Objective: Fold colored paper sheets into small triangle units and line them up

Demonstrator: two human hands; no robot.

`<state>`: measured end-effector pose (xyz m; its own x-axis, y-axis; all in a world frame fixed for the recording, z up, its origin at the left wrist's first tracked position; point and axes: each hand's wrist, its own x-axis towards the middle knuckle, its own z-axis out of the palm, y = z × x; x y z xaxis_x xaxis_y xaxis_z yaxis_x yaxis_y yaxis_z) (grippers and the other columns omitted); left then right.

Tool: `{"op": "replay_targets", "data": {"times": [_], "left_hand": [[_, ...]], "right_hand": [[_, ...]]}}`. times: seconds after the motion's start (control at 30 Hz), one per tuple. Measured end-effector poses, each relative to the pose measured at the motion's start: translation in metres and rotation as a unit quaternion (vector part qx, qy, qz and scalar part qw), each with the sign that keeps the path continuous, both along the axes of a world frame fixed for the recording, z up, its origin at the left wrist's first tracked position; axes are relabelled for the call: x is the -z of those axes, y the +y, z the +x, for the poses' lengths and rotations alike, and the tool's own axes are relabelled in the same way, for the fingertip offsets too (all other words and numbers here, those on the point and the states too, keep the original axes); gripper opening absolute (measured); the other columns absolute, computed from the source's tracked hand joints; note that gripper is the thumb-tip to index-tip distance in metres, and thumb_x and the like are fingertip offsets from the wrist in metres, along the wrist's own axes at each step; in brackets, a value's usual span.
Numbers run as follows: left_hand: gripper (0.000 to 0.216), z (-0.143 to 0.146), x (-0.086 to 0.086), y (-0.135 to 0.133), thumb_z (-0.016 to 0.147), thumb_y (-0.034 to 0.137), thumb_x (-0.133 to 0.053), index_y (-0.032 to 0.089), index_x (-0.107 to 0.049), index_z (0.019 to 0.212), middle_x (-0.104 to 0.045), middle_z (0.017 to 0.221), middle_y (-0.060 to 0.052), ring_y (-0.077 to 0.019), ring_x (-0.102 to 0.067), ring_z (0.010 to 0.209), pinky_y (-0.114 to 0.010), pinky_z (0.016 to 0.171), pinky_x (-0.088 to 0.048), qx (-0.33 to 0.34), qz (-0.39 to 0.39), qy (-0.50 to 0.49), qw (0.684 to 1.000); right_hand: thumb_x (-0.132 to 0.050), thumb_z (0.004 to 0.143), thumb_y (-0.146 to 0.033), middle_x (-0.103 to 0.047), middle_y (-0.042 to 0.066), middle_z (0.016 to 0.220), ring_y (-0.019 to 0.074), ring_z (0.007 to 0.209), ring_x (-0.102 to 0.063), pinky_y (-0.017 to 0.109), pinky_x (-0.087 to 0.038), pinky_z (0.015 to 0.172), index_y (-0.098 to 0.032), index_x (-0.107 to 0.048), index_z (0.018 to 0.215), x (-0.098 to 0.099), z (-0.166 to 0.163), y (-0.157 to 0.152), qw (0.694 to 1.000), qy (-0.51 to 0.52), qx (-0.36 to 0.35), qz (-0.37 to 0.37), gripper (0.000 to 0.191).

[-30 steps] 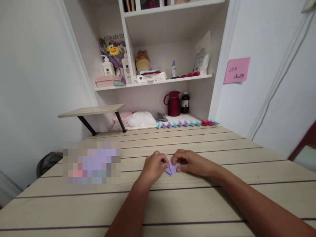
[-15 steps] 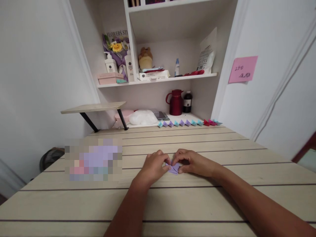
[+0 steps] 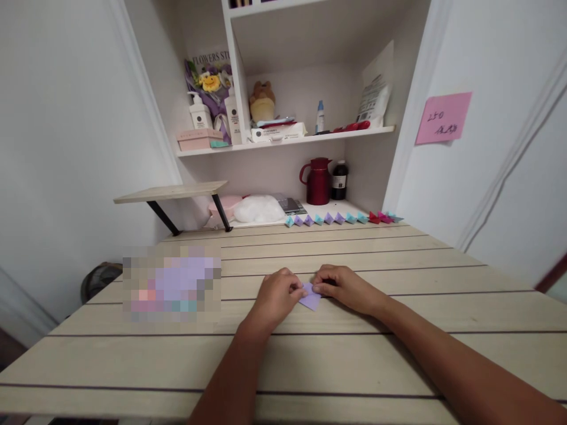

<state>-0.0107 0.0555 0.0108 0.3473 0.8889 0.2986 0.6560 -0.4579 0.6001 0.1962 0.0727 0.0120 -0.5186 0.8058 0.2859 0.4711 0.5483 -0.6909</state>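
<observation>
A small piece of folded purple origami paper is held just above or on the wooden table, between my two hands. My left hand pinches its left side with thumb and fingers. On the right side, my right hand has thumb and forefinger closed on the upper right edge. The fingertips partly cover the paper's top. A row of several folded paper pieces in light blue, purple, red and pink lines the table's far edge.
At the left lies a pixelated, blurred patch of mostly purple things. Behind it stands a small raised shelf on black legs. A red jug, a dark bottle and a white fluffy item sit at the back.
The purple paper has turned, now showing a smoother face with a point towards me. My right thumb has shifted up from its lower right edge. The camera view has tilted slightly.
</observation>
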Motion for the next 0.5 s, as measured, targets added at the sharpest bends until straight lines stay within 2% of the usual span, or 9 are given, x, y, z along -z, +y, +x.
{"op": "replay_targets", "data": {"times": [0.23,0.3,0.5], "left_hand": [[0.025,-0.0012,0.0036,0.0058,0.079,0.032,-0.057,0.020,-0.059,0.057,-0.063,0.089,-0.004,-0.0178,-0.058,0.086,-0.027,0.079,-0.044,-0.036,-0.026,-0.066,0.997],[0.024,-0.0031,0.0048,0.0071,0.077,0.031,-0.059,0.020,-0.058,0.056,-0.062,0.090,-0.004,-0.0177,-0.058,0.087,-0.027,0.080,-0.044,-0.051,-0.032,-0.071,0.996],[0.015,-0.0036,0.0051,0.0046,0.071,0.026,-0.065,0.020,-0.057,0.061,-0.059,0.087,-0.001,-0.0154,-0.056,0.078,-0.026,0.075,-0.042,-0.112,-0.018,-0.005,0.994]], "right_hand": [[-0.056,0.083,-0.031,-0.064,0.003,0.077,0.0175,0.071,-0.056,0.028,-0.042,0.066,-0.020,-0.066,0.073,0.0032,-0.0073,0.0009,0.999,-0.004,0.034,0.006,0.018],[-0.056,0.083,-0.030,-0.064,0.003,0.078,0.0177,0.072,-0.057,0.029,-0.042,0.067,-0.020,-0.065,0.073,0.0034,-0.0081,0.0011,0.999,-0.009,0.038,0.012,0.017],[-0.059,0.081,-0.030,-0.061,0.003,0.080,0.0170,0.071,-0.055,0.029,-0.041,0.068,-0.021,-0.061,0.074,0.0039,-0.0112,0.0015,0.995,-0.066,0.067,0.034,0.012]]}}
